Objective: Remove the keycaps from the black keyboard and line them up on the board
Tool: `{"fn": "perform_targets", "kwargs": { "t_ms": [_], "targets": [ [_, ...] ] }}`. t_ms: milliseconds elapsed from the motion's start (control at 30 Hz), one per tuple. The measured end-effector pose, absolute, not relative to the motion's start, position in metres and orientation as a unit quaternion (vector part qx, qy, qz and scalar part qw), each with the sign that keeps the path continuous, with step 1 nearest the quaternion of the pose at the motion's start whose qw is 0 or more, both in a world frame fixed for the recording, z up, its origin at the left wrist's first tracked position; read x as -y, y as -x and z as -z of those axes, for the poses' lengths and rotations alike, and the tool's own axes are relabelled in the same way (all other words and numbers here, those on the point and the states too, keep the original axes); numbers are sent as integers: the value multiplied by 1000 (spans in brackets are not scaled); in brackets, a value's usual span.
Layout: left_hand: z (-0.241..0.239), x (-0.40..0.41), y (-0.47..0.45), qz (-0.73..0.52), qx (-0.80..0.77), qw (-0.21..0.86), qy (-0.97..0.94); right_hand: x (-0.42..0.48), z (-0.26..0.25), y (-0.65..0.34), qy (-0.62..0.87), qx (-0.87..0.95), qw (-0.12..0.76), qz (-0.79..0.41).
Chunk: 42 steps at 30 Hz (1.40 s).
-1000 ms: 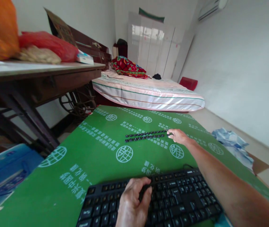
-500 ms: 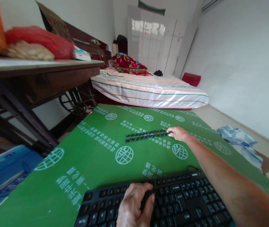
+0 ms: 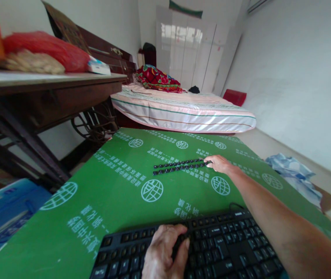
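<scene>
A black keyboard [image 3: 226,236] lies at the near edge of the green board. Some positions along its upper rows appear to be bare sockets without caps. On its middle rests my left hand [image 3: 165,248], fingers bent down onto the keys, thumb and forefinger curled close together. Farther out, two rows of black keycaps [image 3: 180,168] run side by side across the board. My right hand [image 3: 219,163] is stretched to the right end of these rows, its fingertips pinched at the last keycap, which is mostly hidden by them.
The green printed board [image 3: 119,201] spans the work area. A bed [image 3: 183,110] stands beyond it. To the left are a sewing-machine table [image 3: 52,87] bearing bags and a blue box [image 3: 11,217]. Crumpled cloth [image 3: 292,170] lies off the right side.
The view shifts very slightly. Both hands, the keyboard and the keycap rows keep their places.
</scene>
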<state>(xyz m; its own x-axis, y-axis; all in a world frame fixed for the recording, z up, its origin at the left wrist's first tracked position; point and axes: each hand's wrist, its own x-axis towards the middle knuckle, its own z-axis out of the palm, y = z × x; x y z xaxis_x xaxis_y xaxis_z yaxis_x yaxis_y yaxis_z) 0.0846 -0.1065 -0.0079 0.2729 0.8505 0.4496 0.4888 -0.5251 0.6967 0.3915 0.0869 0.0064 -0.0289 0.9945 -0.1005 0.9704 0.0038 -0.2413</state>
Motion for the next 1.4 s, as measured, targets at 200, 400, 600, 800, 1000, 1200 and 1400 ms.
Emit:
{"fn": "perform_targets", "kwargs": {
  "t_ms": [200, 400, 600, 800, 1000, 1200, 1400],
  "targets": [
    [8, 107, -85, -413, -436, 223, -768, -85, -9, -390, 699, 703, 37, -126],
    [14, 109, -89, -445, -448, 221, -743, -83, -12, -389, 695, 706, 35, -129],
    [13, 108, -87, -437, -446, 215, -751, -82, -14, -387, 698, 705, 36, -123],
    [4, 108, -85, -411, -435, 212, -773, -75, -26, -385, 715, 691, 43, -100],
    [-2, 107, -89, -403, -454, 237, -759, -58, -66, -376, 749, 659, 60, -32],
    [-1, 105, -90, -401, -467, 272, -739, -19, -116, -345, 776, 618, 103, 71],
    [-1, 104, -92, -433, -462, 291, -717, 49, -116, -305, 669, 656, 249, -245]
  ]
}}
